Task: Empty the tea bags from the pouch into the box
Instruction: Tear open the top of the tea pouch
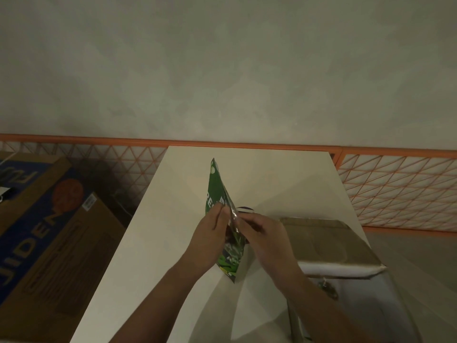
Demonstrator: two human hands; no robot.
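1 green pouch [217, 194] is held edge-on above the middle of 1 white table [153, 231], pinched at 9 o'clock by the left hand [210, 240] and at 3 o'clock by the right hand [268, 240], with 1 open box [331, 243] at 3 o'clock and 1 printed carton [47, 233] at 9 o'clock.

Pouch [217, 194] lettering blurred; box [346, 243] interior hidden (lid).

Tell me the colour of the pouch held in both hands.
Green with white lettering, on the pouch over the table; it shows in the head view, the only one.
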